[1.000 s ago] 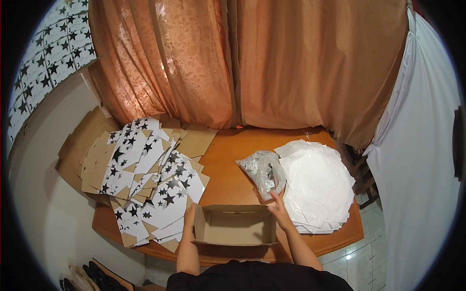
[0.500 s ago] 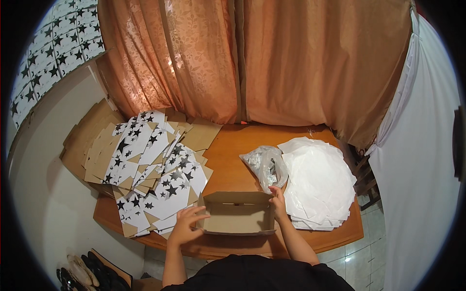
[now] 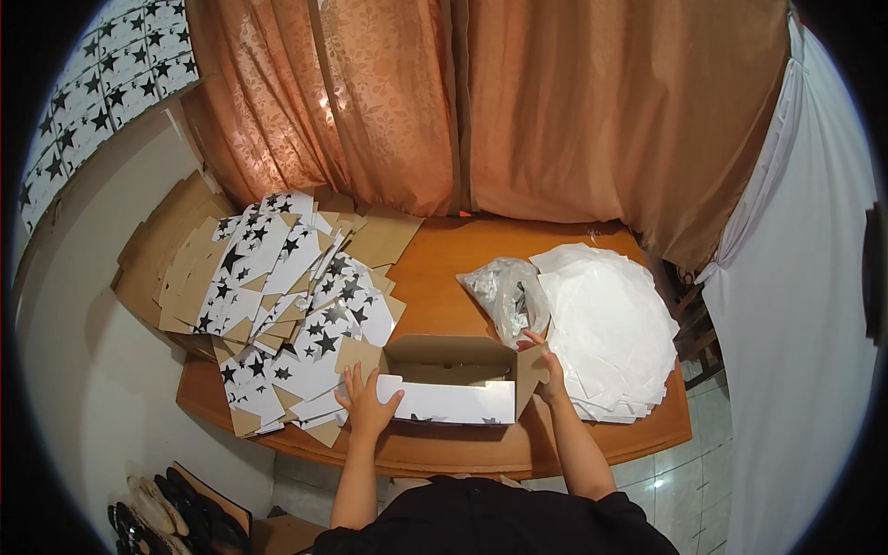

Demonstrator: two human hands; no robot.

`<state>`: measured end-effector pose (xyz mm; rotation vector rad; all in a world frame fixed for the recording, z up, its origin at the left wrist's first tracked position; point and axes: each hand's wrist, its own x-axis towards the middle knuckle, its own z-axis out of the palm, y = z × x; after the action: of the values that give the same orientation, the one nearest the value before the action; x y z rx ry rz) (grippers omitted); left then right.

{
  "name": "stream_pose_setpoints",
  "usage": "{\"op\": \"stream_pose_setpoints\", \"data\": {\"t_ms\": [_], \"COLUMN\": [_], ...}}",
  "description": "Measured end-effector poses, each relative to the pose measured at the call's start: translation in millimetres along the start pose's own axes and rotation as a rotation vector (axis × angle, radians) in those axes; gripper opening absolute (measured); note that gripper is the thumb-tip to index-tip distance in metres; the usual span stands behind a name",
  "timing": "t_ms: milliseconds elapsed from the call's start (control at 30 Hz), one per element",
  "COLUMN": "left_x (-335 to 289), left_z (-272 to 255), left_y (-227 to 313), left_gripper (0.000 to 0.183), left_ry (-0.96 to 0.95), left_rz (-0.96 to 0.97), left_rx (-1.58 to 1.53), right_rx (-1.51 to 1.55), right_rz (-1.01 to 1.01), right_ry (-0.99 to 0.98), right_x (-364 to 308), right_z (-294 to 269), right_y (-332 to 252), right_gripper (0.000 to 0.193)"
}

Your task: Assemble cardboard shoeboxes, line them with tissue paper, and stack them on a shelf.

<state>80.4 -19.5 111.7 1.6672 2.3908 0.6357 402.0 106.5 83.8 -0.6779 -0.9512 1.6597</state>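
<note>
An open cardboard box (image 3: pixel 449 401) stands near the table's front edge. Its front panel is white with bits of dark star print, and the inside is brown. Brown side flaps stick out at its left and right ends. My left hand (image 3: pixel 367 407) lies against the left flap and the front panel's left end, fingers spread. At the other end, my right hand (image 3: pixel 550 375) grips the right flap, its far fingers partly hidden. Just beyond the box sits a clear plastic bag (image 3: pixel 509 294) with small pale pieces inside.
Flat star-printed cardboard sheets (image 3: pixel 319 342) are heaped at the left of the wooden table (image 3: pixel 435 277). A thick stack of white paper (image 3: pixel 606 333) lies at the right. Orange curtains (image 3: pixel 573 111) hang behind; shoes (image 3: pixel 171 513) sit low at the left.
The box's white front panel now faces up into view, and its side flaps stand outward. My left hand has shifted right and flattened against the box; my right hand has moved slightly right.
</note>
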Motion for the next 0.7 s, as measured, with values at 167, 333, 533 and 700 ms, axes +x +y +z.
{"op": "stream_pose_setpoints", "data": {"t_ms": [167,333,533,700], "left_x": [-6.0,-7.3,-13.5,-8.8], "left_z": [19.2,34.9,35.9,49.0], "left_y": [1.1,-5.8,-0.2,-10.9], "left_gripper": [0.06,0.058,0.08,0.092], "left_ry": [0.039,0.083,0.383,0.492], "left_rz": [0.005,0.065,0.035,0.245], "left_rx": [-0.047,0.099,-0.069,-0.277], "right_rx": [-0.225,-0.688,-1.027,-1.428], "right_rz": [-0.105,-0.228,-0.477,-0.406], "right_ry": [-0.055,-0.068,0.195,0.122], "right_x": [1.8,-1.6,-6.9,-11.3], "right_z": [14.0,31.9,49.1,50.5], "right_y": [12.0,14.8,30.0,28.3], "right_gripper": [0.06,0.06,0.071,0.058]}}
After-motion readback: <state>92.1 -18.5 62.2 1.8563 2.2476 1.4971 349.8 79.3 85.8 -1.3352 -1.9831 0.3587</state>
